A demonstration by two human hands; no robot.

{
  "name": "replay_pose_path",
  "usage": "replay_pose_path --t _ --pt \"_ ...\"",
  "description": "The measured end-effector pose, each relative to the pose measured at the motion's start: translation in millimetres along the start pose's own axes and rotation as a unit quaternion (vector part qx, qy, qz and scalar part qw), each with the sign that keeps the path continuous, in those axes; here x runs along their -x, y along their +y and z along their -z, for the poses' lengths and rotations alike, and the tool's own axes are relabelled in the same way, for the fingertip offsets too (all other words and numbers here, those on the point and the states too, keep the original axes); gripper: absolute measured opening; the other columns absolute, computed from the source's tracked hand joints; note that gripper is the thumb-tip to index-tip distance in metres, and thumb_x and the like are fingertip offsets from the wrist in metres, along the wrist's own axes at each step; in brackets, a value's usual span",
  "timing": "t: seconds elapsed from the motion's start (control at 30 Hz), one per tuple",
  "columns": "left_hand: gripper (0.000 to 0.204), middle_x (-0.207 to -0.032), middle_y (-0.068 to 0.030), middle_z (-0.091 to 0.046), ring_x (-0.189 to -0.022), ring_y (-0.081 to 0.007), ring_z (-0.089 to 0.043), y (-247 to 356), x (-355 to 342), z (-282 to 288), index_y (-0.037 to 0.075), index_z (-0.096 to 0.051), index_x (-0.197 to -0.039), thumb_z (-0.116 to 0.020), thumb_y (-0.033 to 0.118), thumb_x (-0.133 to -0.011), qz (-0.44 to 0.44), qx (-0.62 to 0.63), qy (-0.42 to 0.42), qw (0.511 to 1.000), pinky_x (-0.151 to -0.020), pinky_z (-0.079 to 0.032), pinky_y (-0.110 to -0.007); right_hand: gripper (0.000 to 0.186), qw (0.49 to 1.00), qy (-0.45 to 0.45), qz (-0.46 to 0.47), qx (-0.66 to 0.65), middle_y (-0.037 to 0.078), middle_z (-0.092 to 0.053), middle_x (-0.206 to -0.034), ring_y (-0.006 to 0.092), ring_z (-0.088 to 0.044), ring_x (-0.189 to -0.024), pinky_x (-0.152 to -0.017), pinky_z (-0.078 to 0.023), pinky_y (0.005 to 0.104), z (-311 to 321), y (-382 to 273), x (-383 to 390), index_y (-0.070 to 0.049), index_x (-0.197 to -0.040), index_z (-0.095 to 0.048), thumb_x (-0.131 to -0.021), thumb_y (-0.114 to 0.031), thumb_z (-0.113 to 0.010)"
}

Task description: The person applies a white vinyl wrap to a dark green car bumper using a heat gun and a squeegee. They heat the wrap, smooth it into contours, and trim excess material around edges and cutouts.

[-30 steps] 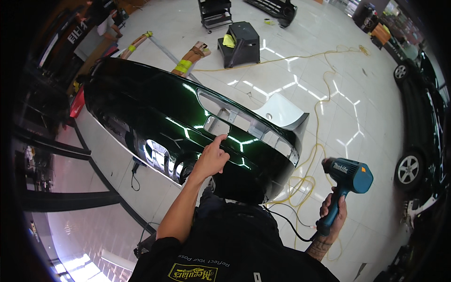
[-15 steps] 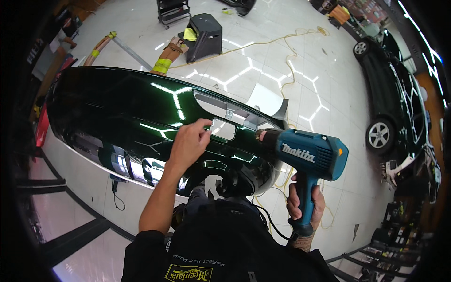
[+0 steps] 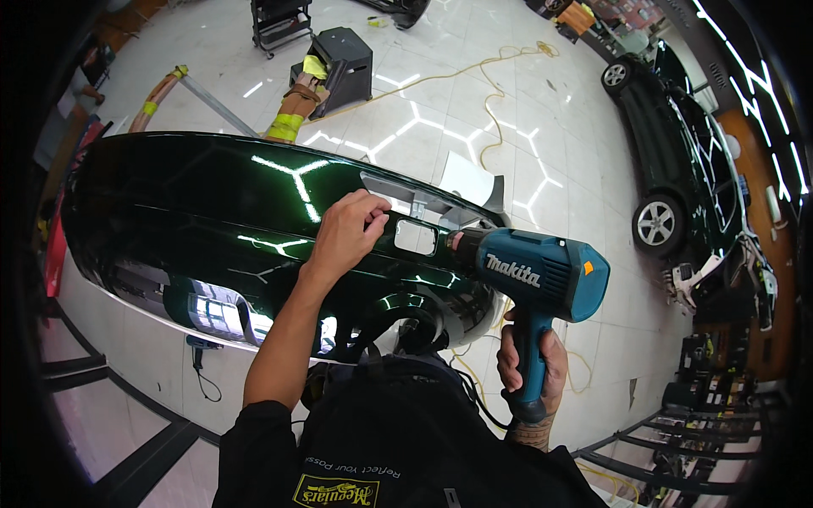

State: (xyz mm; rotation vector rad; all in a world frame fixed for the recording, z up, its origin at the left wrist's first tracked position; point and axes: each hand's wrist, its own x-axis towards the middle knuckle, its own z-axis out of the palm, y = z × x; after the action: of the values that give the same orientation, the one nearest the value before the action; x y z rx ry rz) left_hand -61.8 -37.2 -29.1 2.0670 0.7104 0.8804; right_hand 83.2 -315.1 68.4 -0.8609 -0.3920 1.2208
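A glossy dark green bumper (image 3: 169, 190) lies crosswise before me, with a long opening and a smaller rounded-square one cut through it. My left hand (image 3: 345, 230) is closed, fingertips curled at the edge of the long opening; whether they hold anything is too small to make out. My right hand (image 3: 533, 368) grips a teal heat gun (image 3: 542, 275), whose nozzle (image 3: 462, 245) points left at the bumper, just right of the small opening. A black cable runs down from the gun's handle.
A padded stand (image 3: 289, 114) rises behind the bumper, near a black stool (image 3: 345, 68) and trolley (image 3: 279, 25). A dark car (image 3: 682, 161) stands at right, a white piece (image 3: 464, 176) beyond the bumper. A yellow cord (image 3: 508, 118) crosses the tiles. A person (image 3: 85, 93) is at far left.
I have brought the heat gun up and left to the bumper's openings. My left hand has moved up and left, its fingers now curled at the long opening's edge. The view has shifted.
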Motion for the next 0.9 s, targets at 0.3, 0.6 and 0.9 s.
replay_pose_path --t 0.3,0.6,0.9 --pt "0.016 -0.081 -0.0115 -0.063 -0.07 -0.0223 -0.062 -4 1 -1 -0.002 -0.067 -0.098 -0.067 0.005 -0.083 0.002 0.034 0.008 0.999 -0.066 -0.049 -0.033 0.06 1.0 0.017 0.016 0.015 0.014 -0.051 -0.071 0.0147 -0.05 -0.042 -0.037 -0.044 0.0227 -9 8 -3 0.01 -0.128 -0.036 -0.101 -0.042 -0.047" --pt "0.05 -0.068 -0.0085 -0.066 -0.048 -0.0069 -0.056 54 40 -42 -0.005 -0.066 -0.09 -0.056 0.043 -0.097 0.297 0.457 -0.187 0.817 -0.041 -0.041 -0.017 0.064 0.993 0.001 0.031 -0.113 0.012 -0.049 -0.071 0.0158 -0.049 -0.044 -0.039 -0.043 0.0252 -5 15 -3 0.007 -0.132 -0.038 -0.097 -0.046 -0.05" --pt "0.024 -0.069 -0.0031 -0.061 -0.05 -0.0048 -0.051 92 35 -91 0.002 -0.063 -0.086 -0.062 0.024 -0.096 0.336 0.656 -0.115 0.665 -0.043 -0.038 -0.019 0.063 0.996 0.007 0.073 -0.047 0.013 -0.049 -0.07 0.0175 -0.049 -0.042 -0.038 -0.043 0.0264 3 21 0 0.007 -0.132 -0.038 -0.096 -0.043 -0.05"
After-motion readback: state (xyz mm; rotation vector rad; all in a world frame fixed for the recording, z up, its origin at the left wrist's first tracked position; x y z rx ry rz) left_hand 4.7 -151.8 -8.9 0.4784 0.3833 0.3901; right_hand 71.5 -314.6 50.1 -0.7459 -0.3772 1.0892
